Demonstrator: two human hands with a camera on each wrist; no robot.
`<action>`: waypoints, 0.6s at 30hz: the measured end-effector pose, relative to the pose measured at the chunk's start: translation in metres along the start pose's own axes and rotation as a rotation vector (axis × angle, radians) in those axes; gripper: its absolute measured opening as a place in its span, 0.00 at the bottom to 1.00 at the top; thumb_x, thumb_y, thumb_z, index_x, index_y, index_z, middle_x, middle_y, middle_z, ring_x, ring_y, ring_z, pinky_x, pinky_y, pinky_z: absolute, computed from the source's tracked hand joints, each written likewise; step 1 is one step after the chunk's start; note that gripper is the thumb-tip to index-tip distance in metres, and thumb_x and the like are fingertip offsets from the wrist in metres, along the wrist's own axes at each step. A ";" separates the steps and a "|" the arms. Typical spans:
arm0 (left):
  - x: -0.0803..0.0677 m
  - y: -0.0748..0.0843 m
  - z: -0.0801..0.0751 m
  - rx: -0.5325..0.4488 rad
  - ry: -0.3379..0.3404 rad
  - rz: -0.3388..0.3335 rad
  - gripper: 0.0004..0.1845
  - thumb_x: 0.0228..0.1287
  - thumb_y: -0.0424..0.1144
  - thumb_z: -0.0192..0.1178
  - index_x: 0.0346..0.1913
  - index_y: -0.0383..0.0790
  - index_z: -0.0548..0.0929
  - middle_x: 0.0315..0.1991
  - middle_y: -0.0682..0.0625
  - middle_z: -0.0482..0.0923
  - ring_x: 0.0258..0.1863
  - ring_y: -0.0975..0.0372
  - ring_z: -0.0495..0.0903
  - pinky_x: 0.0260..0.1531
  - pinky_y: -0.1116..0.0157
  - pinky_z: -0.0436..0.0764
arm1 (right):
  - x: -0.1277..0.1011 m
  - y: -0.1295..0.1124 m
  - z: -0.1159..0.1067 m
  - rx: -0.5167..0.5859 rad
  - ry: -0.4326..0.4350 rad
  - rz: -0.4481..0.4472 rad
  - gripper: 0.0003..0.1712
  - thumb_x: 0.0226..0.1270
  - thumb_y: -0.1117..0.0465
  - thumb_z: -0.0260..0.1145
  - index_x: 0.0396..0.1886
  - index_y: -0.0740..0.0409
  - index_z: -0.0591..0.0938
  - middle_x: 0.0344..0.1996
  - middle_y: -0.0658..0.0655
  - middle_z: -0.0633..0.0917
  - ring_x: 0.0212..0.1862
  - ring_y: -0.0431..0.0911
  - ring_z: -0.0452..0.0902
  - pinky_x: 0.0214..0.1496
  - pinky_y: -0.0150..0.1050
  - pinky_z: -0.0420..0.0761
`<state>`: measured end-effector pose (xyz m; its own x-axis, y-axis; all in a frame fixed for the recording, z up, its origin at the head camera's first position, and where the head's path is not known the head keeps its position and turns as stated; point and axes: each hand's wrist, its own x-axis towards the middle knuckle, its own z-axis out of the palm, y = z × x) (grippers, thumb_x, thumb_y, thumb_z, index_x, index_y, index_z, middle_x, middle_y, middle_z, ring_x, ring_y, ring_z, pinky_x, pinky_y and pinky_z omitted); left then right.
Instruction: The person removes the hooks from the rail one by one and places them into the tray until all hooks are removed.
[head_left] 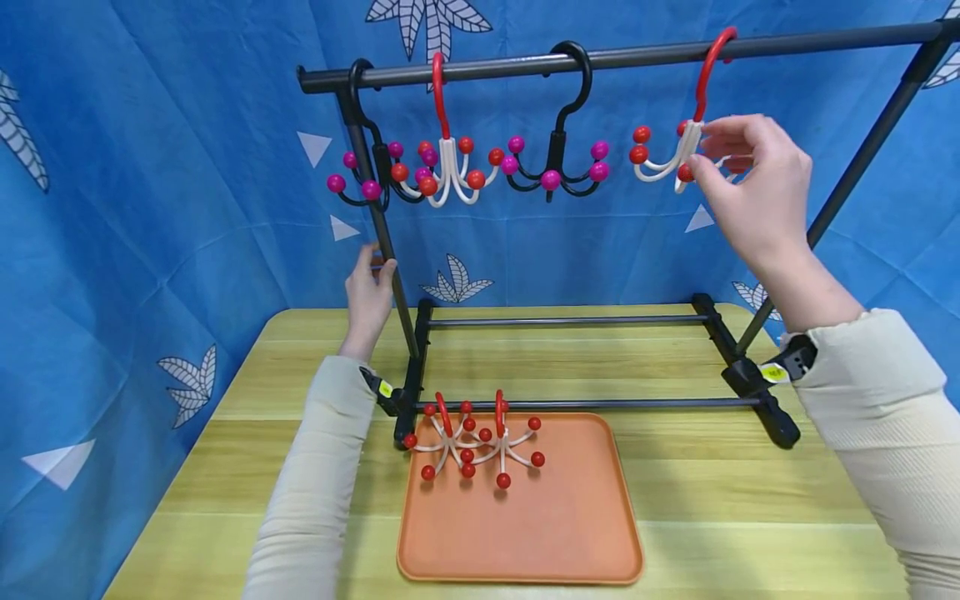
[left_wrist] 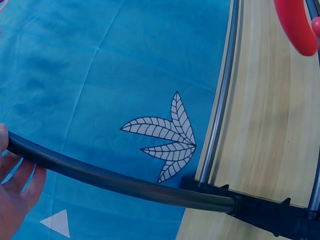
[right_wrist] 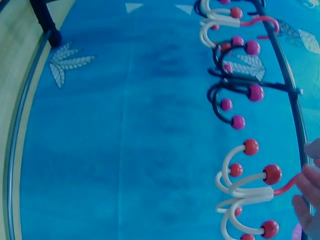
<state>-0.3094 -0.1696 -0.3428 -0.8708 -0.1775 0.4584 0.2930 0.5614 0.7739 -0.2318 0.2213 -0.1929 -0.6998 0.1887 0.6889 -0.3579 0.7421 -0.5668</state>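
My left hand (head_left: 369, 296) holds the dark left upright post (head_left: 401, 308) of a rack, thumb on one side and fingers behind. My right hand (head_left: 761, 183) is beside a white multi-hook hanger (head_left: 686, 150) with red balls and a red hook, hung on the top rail (head_left: 637, 57). Its thumb and forefinger are apart, with fingertips right at the hanger's neck. In the right wrist view, the fingers (right_wrist: 302, 207) overlap the red hook. Further left on the rail hang a black hanger (head_left: 555, 154) with magenta balls, another white hanger (head_left: 448, 167), and another black one (head_left: 381, 162).
On the wooden table (head_left: 247, 467) an orange tray (head_left: 555, 533) bears two white hangers (head_left: 501, 446) with red balls and red hooks. The rack's lower bars (head_left: 600, 404) and feet (head_left: 776, 421) stand behind it. A blue leaf-print cloth (head_left: 187, 208) hangs at the back.
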 end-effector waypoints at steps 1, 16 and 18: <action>0.000 0.000 0.000 -0.001 0.000 0.001 0.17 0.68 0.41 0.48 0.56 0.40 0.69 0.45 0.39 0.76 0.42 0.51 0.77 0.42 0.55 0.76 | 0.005 0.000 0.000 -0.011 0.002 0.020 0.22 0.61 0.50 0.62 0.55 0.49 0.76 0.51 0.53 0.78 0.49 0.37 0.72 0.50 0.25 0.69; -0.002 0.002 -0.002 -0.010 -0.003 0.005 0.17 0.67 0.41 0.49 0.56 0.40 0.69 0.45 0.39 0.76 0.43 0.50 0.77 0.43 0.54 0.76 | 0.053 0.005 0.010 -0.050 -0.038 0.195 0.25 0.63 0.47 0.58 0.60 0.45 0.72 0.58 0.47 0.71 0.57 0.34 0.64 0.59 0.26 0.66; -0.002 0.003 -0.001 -0.007 0.001 0.001 0.16 0.68 0.41 0.50 0.56 0.40 0.70 0.45 0.39 0.76 0.44 0.51 0.78 0.42 0.55 0.76 | 0.055 0.006 0.013 -0.049 -0.018 0.175 0.24 0.63 0.48 0.58 0.58 0.46 0.74 0.55 0.47 0.72 0.56 0.33 0.65 0.57 0.26 0.67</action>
<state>-0.3061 -0.1689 -0.3412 -0.8702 -0.1777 0.4595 0.2965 0.5560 0.7765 -0.2807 0.2274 -0.1639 -0.7600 0.3063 0.5732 -0.1994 0.7296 -0.6542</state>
